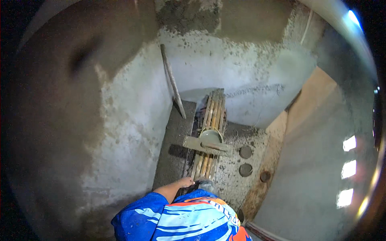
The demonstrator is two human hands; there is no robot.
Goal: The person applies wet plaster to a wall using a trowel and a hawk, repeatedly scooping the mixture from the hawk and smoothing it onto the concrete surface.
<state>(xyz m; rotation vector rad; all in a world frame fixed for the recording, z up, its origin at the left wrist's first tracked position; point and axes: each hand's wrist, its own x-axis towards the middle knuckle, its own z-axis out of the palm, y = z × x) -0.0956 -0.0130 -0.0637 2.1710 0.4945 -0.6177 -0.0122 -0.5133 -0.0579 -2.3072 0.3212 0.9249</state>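
The left hand [186,182] was at the near end of the bamboo-pole platform [216,114]; whether its fingers gripped could not be told. Steady, jolt-free handling seemed wise, since the round bowl [222,136] and wooden float [193,143] sat toward one o'clock.

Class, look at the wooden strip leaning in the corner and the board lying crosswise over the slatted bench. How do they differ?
Pose: the strip leans steeply in the corner, while the board lies roughly level across the slatted bench. Shape: the strip looks narrow and plain; the board looks broader, with a raised piece on top. Both are elongated and dull-coloured.
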